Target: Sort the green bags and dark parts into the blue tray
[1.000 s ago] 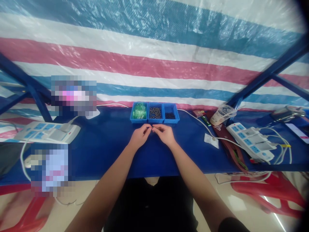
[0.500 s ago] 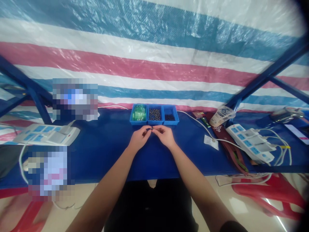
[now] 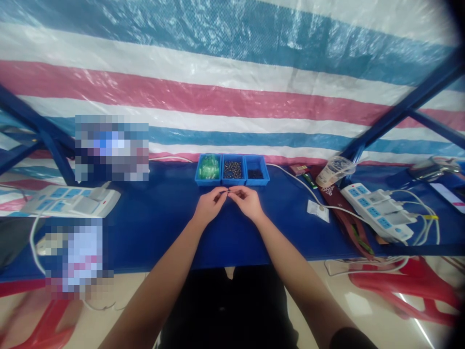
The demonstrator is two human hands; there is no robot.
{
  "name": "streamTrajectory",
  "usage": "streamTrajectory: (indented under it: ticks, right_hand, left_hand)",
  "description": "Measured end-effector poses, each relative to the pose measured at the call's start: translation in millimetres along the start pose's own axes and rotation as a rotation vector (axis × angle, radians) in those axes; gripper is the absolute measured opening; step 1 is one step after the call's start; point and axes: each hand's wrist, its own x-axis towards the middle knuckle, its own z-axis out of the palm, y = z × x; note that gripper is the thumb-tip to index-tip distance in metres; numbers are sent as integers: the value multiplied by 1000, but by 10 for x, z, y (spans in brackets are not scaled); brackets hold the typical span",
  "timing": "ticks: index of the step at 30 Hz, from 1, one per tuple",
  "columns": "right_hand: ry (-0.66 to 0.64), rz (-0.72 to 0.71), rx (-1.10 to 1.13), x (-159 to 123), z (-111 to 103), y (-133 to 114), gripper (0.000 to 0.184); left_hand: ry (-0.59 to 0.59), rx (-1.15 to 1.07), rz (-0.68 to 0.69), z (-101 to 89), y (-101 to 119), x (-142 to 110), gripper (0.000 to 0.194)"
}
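My left hand [image 3: 210, 204] and my right hand [image 3: 247, 201] meet fingertip to fingertip over the blue table, both closed in a pinch. Between the fingertips is something small and dark, too tiny to make out. Just beyond my hands three small blue bins stand side by side. In the left bin [image 3: 209, 182] lie green translucent pieces [image 3: 209, 167]. Small dark and brassy metal parts [image 3: 233, 169] fill the middle one. The right bin [image 3: 257, 182] contains small black parts [image 3: 255, 174].
White power strips lie at the left [image 3: 78, 201] and right [image 3: 378, 213]. Toward the right are a plastic cup [image 3: 334, 172], a brown strap-like item [image 3: 341, 213], a white packet [image 3: 318, 211] and a cable. Blue frame bars [image 3: 403, 114] and a striped sheet [image 3: 232, 92] stand behind the table.
My hands stay together in nearly the same spot, with only slight finger movement. The view has shifted a little.
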Motion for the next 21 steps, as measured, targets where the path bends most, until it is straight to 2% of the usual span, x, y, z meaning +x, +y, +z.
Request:
streamTrajectory:
  ticks: [21]
  right_hand:
    - [-14, 12, 39, 1, -5, -6, 33]
  left_hand:
    - [-3, 14, 13, -1, -8, 9, 29]
